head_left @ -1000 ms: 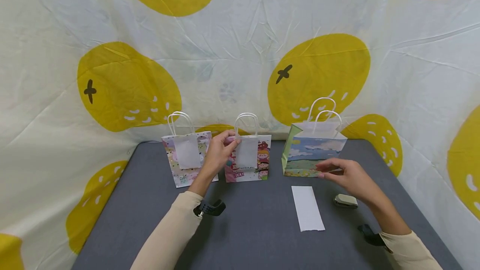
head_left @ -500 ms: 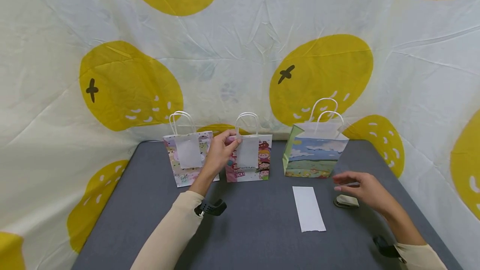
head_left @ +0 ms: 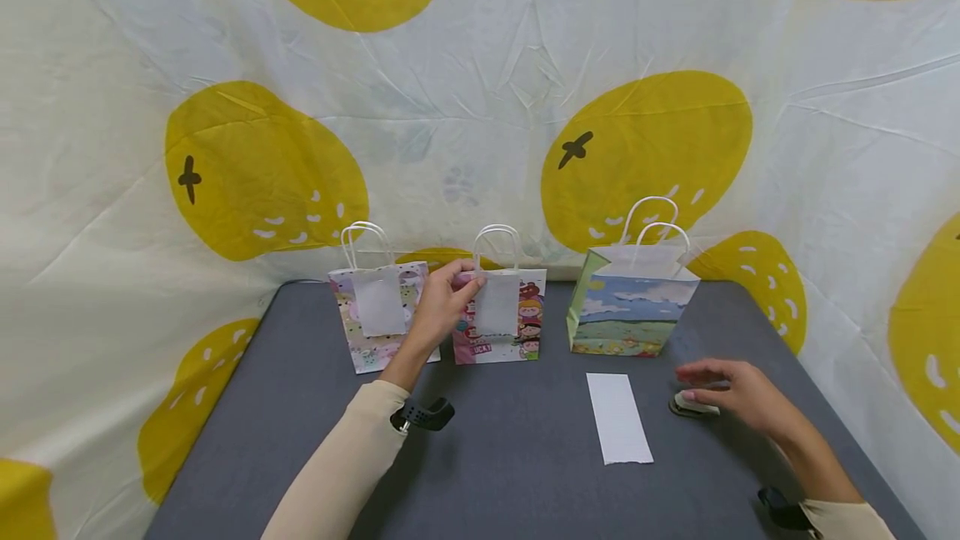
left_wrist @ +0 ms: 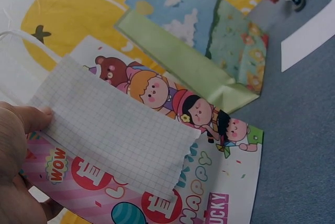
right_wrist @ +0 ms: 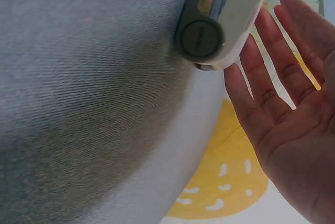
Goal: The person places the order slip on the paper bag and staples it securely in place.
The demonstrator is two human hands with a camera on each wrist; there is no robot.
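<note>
Head view: the left grip [head_left: 442,300] pinched a paper slip [head_left: 497,308] against a bag [head_left: 530,332]; the loose-fingered right grip [head_left: 738,392] held nothing, the stapler [head_left: 692,409] just beside it. A slackened pinch could let the slip slide.

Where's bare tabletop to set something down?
Bare: table between left sleeve and loose paper strip; also left of leftmost bag. Crowded: back, from that bag to rightmost bag; right, where the right hand is at the stapler.
</note>
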